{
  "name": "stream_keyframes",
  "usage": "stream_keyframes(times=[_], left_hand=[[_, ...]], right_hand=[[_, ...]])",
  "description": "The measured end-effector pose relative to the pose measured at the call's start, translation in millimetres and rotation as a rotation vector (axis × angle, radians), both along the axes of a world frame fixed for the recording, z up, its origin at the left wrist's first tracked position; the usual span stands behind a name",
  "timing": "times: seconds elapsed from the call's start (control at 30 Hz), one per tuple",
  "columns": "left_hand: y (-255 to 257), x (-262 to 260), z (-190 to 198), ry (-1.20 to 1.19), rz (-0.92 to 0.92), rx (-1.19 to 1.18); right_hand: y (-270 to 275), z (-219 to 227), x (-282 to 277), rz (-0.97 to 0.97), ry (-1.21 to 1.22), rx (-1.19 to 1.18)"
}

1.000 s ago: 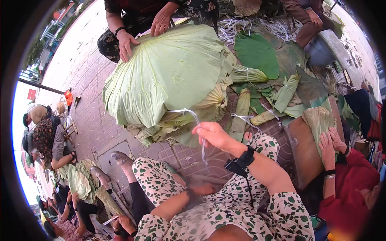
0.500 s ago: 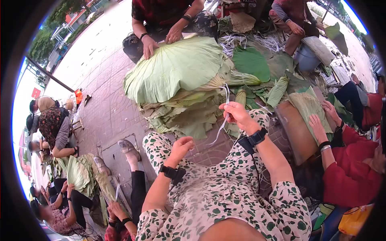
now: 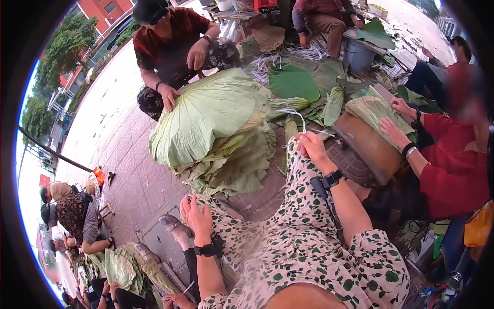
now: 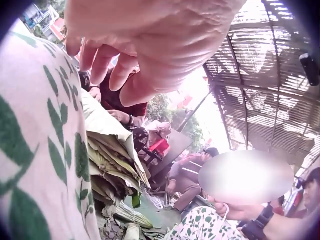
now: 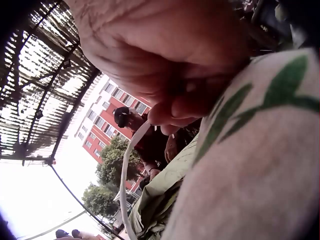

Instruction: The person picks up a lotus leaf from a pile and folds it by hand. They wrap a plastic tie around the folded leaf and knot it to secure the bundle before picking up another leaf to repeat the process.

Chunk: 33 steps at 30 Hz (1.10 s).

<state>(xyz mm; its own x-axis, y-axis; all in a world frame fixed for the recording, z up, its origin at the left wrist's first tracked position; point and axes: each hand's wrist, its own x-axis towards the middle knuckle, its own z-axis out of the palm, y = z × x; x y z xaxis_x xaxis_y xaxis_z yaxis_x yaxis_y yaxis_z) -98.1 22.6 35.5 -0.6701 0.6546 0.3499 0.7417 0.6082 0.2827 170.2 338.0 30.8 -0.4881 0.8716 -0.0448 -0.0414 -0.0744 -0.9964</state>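
At centre right, head view: the person's right hand (image 3: 314, 149) pinches a thin, white, ribbon-like strip (image 3: 303, 122), whose loop arches forward and leftward.
Left hand, head view: the left hand (image 3: 197, 216) stays empty, fingers relaxed, well apart from the strip.
Leaf stack, head view: the broad, pale-green stack of pleated leaves (image 3: 211, 116) lies ahead-left of the right hand.
Left wrist view: loosely bent fingers, nothing held.
Right wrist view: the strip curves down from the fingertips.

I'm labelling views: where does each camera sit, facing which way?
Head: head-worn, facing forward and down at the leaf stack; left hand and right hand show.
Left wrist: on that wrist, facing past the left hand.
Right wrist: likewise, past the right hand and white strip.
Both wrist views show the leaf stack and slatted roof.
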Motion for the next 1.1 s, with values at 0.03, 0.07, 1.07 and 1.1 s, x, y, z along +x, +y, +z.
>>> stream_keyframes(times=[0.03, 0.07, 1.07, 1.1], left_hand=[[1, -1, 2, -0.019, 0.009, -0.021], [2, 0, 3, -0.041, 0.018, -0.045], [-3, 7, 0, -0.046, 0.014, 0.008], [-3, 8, 1, -0.043, 0.016, 0.006]], right_hand=[[-1, -4, 0, -0.013, 0.045, -0.006], [-2, -7, 1, -0.027, 0.087, -0.013], [-60, -183, 224, 0.052, -1.322, 0.082], [-66, -181, 221, 0.117, -1.344, 0.060]])
